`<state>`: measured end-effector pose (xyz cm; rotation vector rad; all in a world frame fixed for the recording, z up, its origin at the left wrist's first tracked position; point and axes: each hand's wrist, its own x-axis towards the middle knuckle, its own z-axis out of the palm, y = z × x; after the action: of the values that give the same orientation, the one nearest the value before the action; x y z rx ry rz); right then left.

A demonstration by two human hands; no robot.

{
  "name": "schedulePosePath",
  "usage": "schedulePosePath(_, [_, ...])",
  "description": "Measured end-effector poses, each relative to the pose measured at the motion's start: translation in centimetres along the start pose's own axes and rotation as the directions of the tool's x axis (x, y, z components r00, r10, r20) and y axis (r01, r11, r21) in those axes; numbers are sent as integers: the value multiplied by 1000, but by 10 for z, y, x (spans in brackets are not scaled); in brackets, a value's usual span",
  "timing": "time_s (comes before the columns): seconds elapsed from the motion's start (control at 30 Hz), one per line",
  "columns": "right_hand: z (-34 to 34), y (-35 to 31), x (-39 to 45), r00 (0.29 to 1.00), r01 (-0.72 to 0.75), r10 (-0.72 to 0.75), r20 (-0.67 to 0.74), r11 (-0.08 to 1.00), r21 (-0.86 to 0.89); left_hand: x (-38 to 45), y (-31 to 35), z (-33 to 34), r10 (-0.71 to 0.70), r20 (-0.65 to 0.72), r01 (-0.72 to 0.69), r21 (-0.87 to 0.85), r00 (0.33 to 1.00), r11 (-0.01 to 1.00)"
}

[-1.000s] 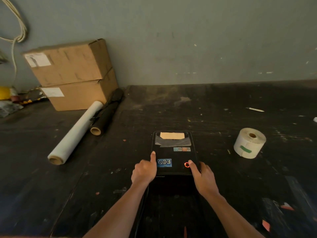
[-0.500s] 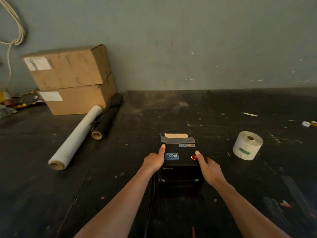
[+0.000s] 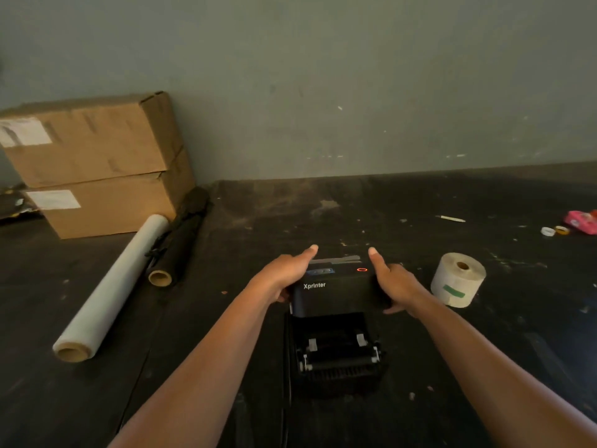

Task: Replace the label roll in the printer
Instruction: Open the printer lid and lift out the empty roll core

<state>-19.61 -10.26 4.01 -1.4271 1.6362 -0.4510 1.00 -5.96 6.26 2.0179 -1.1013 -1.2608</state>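
Both hands grip the printer's lid (image 3: 336, 294) by its sides: left hand (image 3: 284, 276) and right hand (image 3: 395, 284) have thumbs along the top and fingers curled beneath. The lid stands tilted up, away from the person, over the open printer (image 3: 337, 354) mid-bench. The label roll (image 3: 458, 279) lies right of it, core pointing up

A plain grey-green wall (image 3: 355, 92) fills the upper half of the frame, marked with small pale specks and scuffs. Below it a dark, worn black surface (image 3: 323, 208) spreads across the lower half, scratched and flecked with bits of debris, with a paler dusty patch near its back edge at centre. The light is dim and even, brighter on the wall than on the surface, casting only soft shadows
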Motion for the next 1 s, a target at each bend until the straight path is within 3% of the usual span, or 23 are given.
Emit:
schedulePosePath(0.2, [-30, -38, 36, 978, 32, -21, 209, 998, -50, 24, 28, -22, 31, -131, -24, 50, 991, 998])
schedulePosePath(0.33, [-43, -55, 60, 951, 172, -149, 271, 983, -63, 38, 32, -22, 49, -202, -75, -126, 978, 989])
schedulePosePath(0.47, [-39, -59, 89, 938, 309, -285, 198, 945, -108, 56, 13, 2, 164, -354, -244, -194, 921, 950])
schedulePosePath(0.63, [-23, -58, 114, 930, 368, -363, 63, 906, -211, 78, 2, 20, 149, -490, -283, -213, 859, 935])
schedulePosePath(1.0, [-15, -40, 121, 935, 354, -355, -7, 932, -77, 84, -21, 33, 151, -459, -299, -271, 876, 915])
